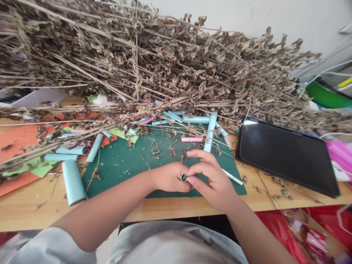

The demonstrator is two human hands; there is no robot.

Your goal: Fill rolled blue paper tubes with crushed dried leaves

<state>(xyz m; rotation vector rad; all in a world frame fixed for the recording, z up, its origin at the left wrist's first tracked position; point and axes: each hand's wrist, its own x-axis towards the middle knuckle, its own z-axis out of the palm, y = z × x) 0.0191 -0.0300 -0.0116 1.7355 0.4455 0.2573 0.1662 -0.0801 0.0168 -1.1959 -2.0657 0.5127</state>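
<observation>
My left hand [171,178] is closed around a small paper tube [182,179], its round end facing up and dark plant bits showing inside. My right hand [213,179] pinches thumb and forefinger over that opening, on what looks like a scrap of dried leaf; the fingertips partly hide it. Both hands are above the front of a green cutting mat [123,179], strewn with leaf crumbs. Beyond them lie a pink paper roll [191,139] and a longer light-blue paper roll [211,132].
A large heap of dried leafy stalks [165,66] spans the back. Several blue rolls lie at left, including a thick one [73,182], near orange paper [19,141]. A black tablet [287,156] rests at right; a white stick [232,176] lies on the mat's right edge.
</observation>
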